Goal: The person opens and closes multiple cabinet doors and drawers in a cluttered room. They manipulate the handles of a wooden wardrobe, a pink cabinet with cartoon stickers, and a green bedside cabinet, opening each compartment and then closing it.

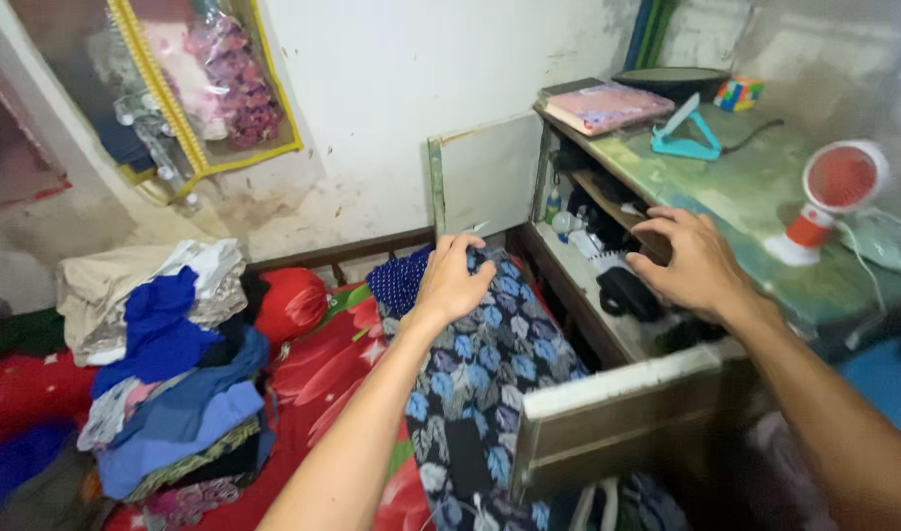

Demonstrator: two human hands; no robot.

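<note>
Landmark: open cabinet (608, 324) under the green table (765, 206); all places are given relative to it.

Far left of the cabinet: a pile of folded clothes (165, 374) in blue, cream and patterned fabric, on a red flowered bedsheet (322, 374).

Left hand (452, 280), just left of the cabinet opening: fingers (475, 258) curled down and closed over the upper end of a dark garment with blue leaf print (490, 383). The grip bunches the cloth, and a dark blue dotted cloth (399, 280) sits just under and left of the hand.

Garment: dark ground, blue and pale leaf pattern, soft and crumpled. Its long axis runs from the hand, near the cabinet's back left corner, down toward the camera, alongside the cabinet's left edge. The lower end passes behind the open cabinet door (617, 418) in the foreground. The upper end points toward the wall.

Right hand (696, 265), over the cabinet's shelf (588, 295): fingers (652, 228) spread, moderately open and bent, palm down. It hovers above or lightly touches dark items (629, 293) inside; contact cannot be told. Nothing is visibly gripped.

On the table above the cabinet: a pink book (612, 106), a teal stand (686, 133), a colour cube (738, 93) and a red and white fan (829, 197) at the right.
</note>
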